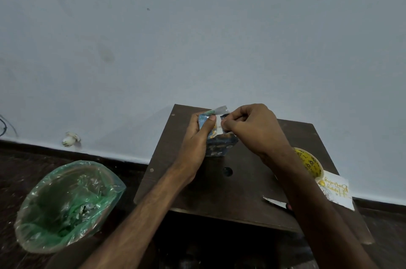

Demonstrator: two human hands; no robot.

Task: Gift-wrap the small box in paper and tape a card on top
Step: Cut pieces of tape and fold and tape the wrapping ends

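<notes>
Blue-patterned paper-wrapped small box (220,146) clasped in your left hand (196,139), fingers curled round it, thumb pressing top; your right hand (252,130) pinches white paper flap (218,125) just beside that thumb, over dark wooden table (241,185).

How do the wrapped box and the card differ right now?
The box is gripped by the left hand, with the right hand pinching its paper; the card lies untouched. The box shows blue patterned paper; the card is white with yellow lettering. The box is at the table's far side; the card is at its right edge beside the tape roll.
</notes>
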